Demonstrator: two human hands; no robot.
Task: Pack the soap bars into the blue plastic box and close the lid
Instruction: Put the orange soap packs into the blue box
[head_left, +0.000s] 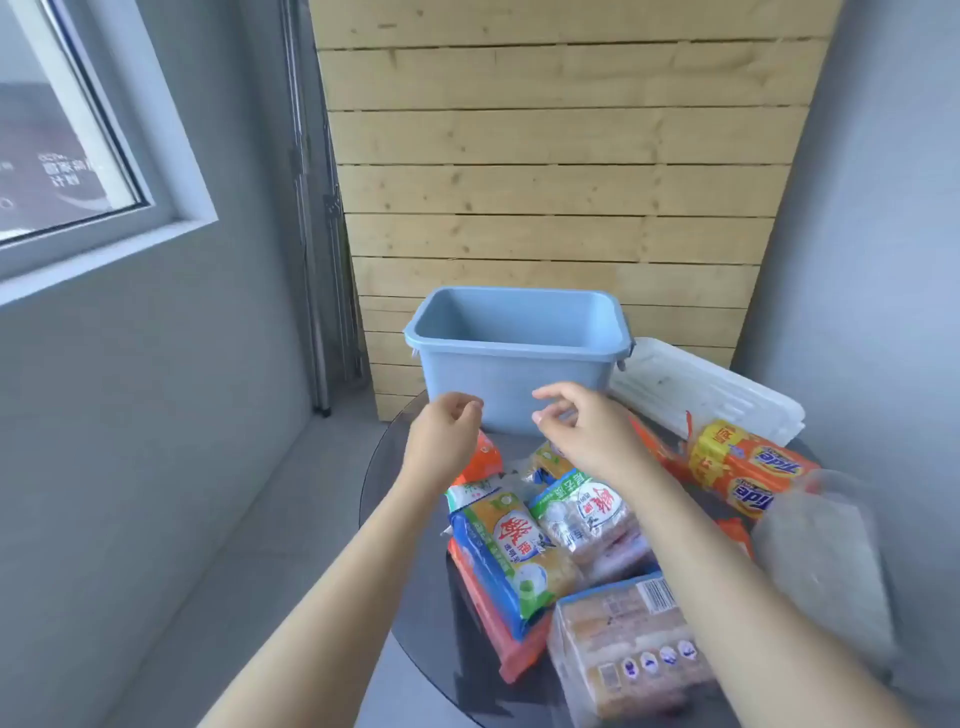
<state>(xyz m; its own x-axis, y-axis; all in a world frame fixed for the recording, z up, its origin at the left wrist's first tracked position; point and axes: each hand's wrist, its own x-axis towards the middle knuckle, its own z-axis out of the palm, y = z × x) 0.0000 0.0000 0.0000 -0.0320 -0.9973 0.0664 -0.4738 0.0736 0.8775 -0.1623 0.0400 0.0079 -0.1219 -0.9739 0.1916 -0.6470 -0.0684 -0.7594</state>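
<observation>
An open blue plastic box (488, 384) stands at the far side of a round dark table (415, 613); what I see of its inside is bare. Its white lid (701, 395) lies flat to the right of it. Several wrapped soap packs lie in a heap nearer to me: a blue and yellow pack (511, 551), a clear pack with green print (587, 514), an orange Tide pack (748, 473) and a pack of brown bars (623, 644). My left hand (447, 436) and my right hand (587, 431) hover above the heap, just in front of the box, fingers loosely curled, holding nothing.
A crumpled clear plastic bag (826, 561) sits at the table's right edge. A wooden slat panel (561, 182) stands behind the box. Grey walls close in on both sides, with a window (57, 156) on the left. Grey floor lies left of the table.
</observation>
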